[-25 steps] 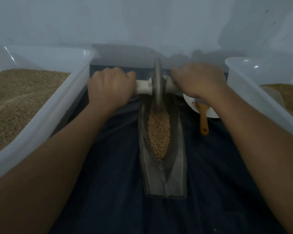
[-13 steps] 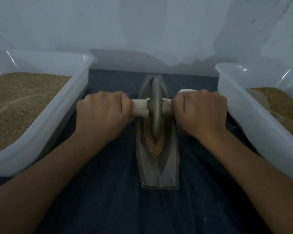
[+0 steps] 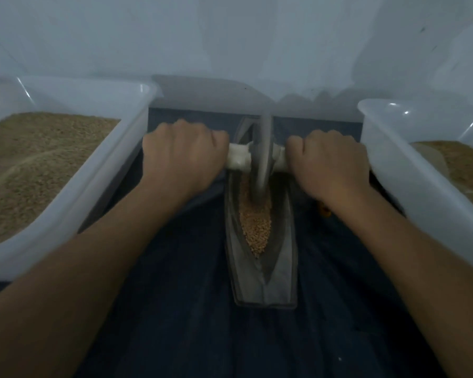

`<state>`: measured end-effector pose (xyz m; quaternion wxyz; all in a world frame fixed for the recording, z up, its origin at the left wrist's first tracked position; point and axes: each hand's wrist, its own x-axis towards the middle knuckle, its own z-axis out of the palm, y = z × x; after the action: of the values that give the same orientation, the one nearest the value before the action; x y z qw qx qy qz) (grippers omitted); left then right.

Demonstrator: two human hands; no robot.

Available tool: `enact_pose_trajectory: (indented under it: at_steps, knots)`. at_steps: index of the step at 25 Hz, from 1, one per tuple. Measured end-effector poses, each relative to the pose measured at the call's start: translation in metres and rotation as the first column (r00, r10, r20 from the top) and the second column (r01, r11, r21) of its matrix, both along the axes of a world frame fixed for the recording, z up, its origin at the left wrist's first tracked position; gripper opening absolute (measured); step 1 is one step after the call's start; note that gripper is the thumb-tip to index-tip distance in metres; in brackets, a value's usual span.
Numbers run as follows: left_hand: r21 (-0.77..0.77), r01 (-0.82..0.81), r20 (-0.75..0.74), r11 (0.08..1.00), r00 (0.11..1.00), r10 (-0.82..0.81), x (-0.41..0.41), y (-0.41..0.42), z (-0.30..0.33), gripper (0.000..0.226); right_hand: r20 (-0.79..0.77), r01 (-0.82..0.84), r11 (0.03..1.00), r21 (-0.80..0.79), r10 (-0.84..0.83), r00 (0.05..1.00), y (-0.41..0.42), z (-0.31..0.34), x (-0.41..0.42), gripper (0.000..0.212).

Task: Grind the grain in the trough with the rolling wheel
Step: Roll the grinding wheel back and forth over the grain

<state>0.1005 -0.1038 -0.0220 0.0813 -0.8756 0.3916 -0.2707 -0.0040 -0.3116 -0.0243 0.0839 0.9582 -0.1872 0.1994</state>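
Both hands, left hand [image 3: 179,156] and right hand [image 3: 328,165], grip the pale handle [image 3: 239,158] tightly, having pushed the wheel [image 3: 261,156] from mid-trough toward the far end of the trough [image 3: 283,268], uncovering near-end grain [image 3: 256,225], apparently unground, needing further passes.

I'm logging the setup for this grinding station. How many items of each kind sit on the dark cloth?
Clear plastic bins of grain: 2, left and right
Metal trough: 1
Rolling wheel: 1
Orange object, mostly hidden: 1
Total: 5
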Motion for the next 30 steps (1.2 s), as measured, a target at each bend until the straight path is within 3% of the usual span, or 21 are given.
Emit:
enact_pose_trajectory:
  at_steps: [2, 4, 6, 8, 11, 13, 14, 16, 18, 20, 22, 26, 28, 30]
  knots:
    - [-0.027, 0.085, -0.002, 0.996, 0.996, -0.086, -0.022, 0.026, -0.012, 0.024, 0.157, -0.012, 1.000, -0.020, 0.015, 0.988, 0.023, -0.005, -0.031, 0.054]
    - [-0.108, 0.071, -0.051, 0.992, 0.996, -0.077, -0.031, 0.038, -0.018, 0.029, 0.261, -0.034, 0.998, -0.045, 0.045, 0.964, 0.030, -0.006, -0.041, 0.054]
    - [-0.060, 0.086, -0.019, 0.995, 0.996, -0.087, -0.026, 0.035, -0.019, 0.033, 0.301, -0.071, 0.997, -0.031, 0.077, 0.950, 0.028, -0.005, -0.034, 0.054]
    - [-0.008, 0.069, 0.047, 0.998, 0.997, -0.069, -0.011, 0.018, -0.014, 0.030, 0.240, -0.029, 0.999, 0.023, 0.022, 0.970, 0.016, -0.001, -0.012, 0.053]
    - [0.025, -0.070, -0.024, 0.997, 0.997, 0.070, 0.034, -0.015, -0.008, 0.012, 0.010, 0.037, 0.995, 0.096, -0.039, 0.999, -0.018, 0.013, 0.038, 0.057]
    - [0.008, -0.154, -0.122, 0.988, 0.980, 0.154, 0.063, -0.029, -0.003, 0.037, -0.189, -0.035, 0.994, 0.103, 0.054, 0.981, -0.035, 0.022, 0.062, 0.049]
    - [-0.024, -0.201, -0.203, 0.979, 0.960, 0.192, 0.071, -0.032, 0.001, 0.053, -0.256, -0.059, 0.989, 0.137, 0.093, 0.962, -0.039, 0.025, 0.071, 0.036]
    - [-0.051, -0.232, -0.204, 0.971, 0.955, 0.217, 0.071, -0.033, 0.001, 0.053, -0.268, -0.025, 0.971, 0.239, 0.090, 0.959, -0.043, 0.026, 0.077, 0.015]
    - [-0.014, -0.150, -0.088, 0.989, 0.985, 0.148, 0.052, -0.028, 0.000, 0.025, -0.201, 0.023, 0.972, 0.233, 0.025, 0.979, -0.035, 0.023, 0.063, 0.039]
    - [0.026, -0.088, -0.064, 0.996, 0.994, 0.089, 0.019, -0.009, -0.001, 0.014, 0.012, 0.046, 0.991, 0.125, -0.048, 0.999, -0.015, 0.014, 0.035, 0.058]
    - [-0.023, 0.010, -0.034, 1.000, 0.999, -0.011, -0.011, 0.018, -0.009, 0.017, 0.174, 0.034, 0.999, 0.004, -0.034, 0.984, 0.011, 0.001, -0.004, 0.053]
    - [-0.087, 0.079, -0.039, 0.993, 0.996, -0.082, -0.046, 0.045, -0.019, 0.027, 0.377, -0.128, 0.992, 0.016, 0.113, 0.920, 0.033, -0.013, -0.055, 0.046]
    - [-0.215, 0.036, -0.117, 0.976, 0.991, -0.062, -0.043, 0.043, -0.015, 0.025, 0.403, -0.139, 0.990, 0.007, 0.125, 0.907, 0.032, -0.013, -0.055, 0.046]
    - [-0.154, 0.039, -0.046, 0.987, 0.998, -0.046, -0.029, 0.031, -0.015, 0.019, 0.353, -0.069, 0.997, -0.017, 0.071, 0.933, 0.025, -0.008, -0.032, 0.051]
